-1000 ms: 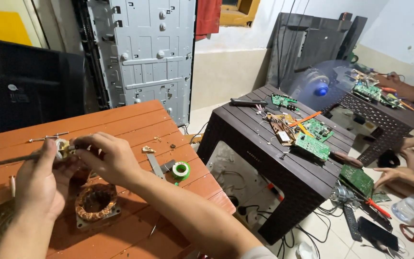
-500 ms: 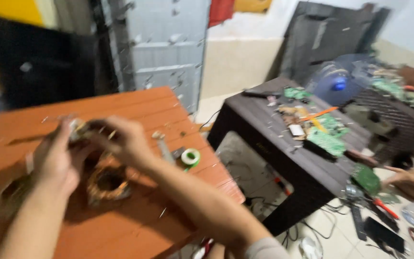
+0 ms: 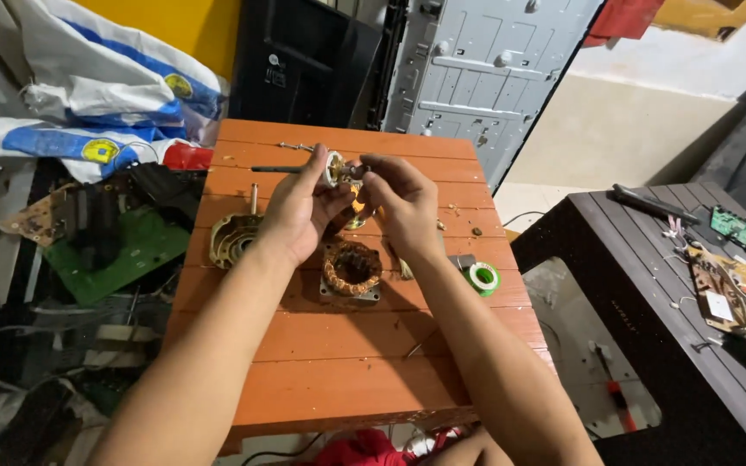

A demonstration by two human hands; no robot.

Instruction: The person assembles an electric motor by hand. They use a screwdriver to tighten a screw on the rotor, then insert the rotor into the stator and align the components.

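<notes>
Both my hands meet above the middle of an orange plastic table (image 3: 330,371). My left hand (image 3: 297,211) and my right hand (image 3: 399,203) together grip a small round metal motor part (image 3: 344,173) between their fingertips. Below them on the table lies a stator with copper windings (image 3: 351,269). A brass-coloured motor housing (image 3: 233,238) sits to the left of my left wrist. A thin dark rod-like tool (image 3: 276,169) lies just beyond my left thumb.
A green tape roll (image 3: 482,278) lies right of my right forearm. A dark brown table (image 3: 692,285) with circuit boards (image 3: 740,226) stands at the right. Green circuit boards (image 3: 118,250), cables and printed bags (image 3: 105,95) lie on the floor left. A grey metal panel (image 3: 485,69) stands behind.
The view has swung left, so the orange table is now central and the dark table has slid to the right edge. My hands stay closed together on the small part.
</notes>
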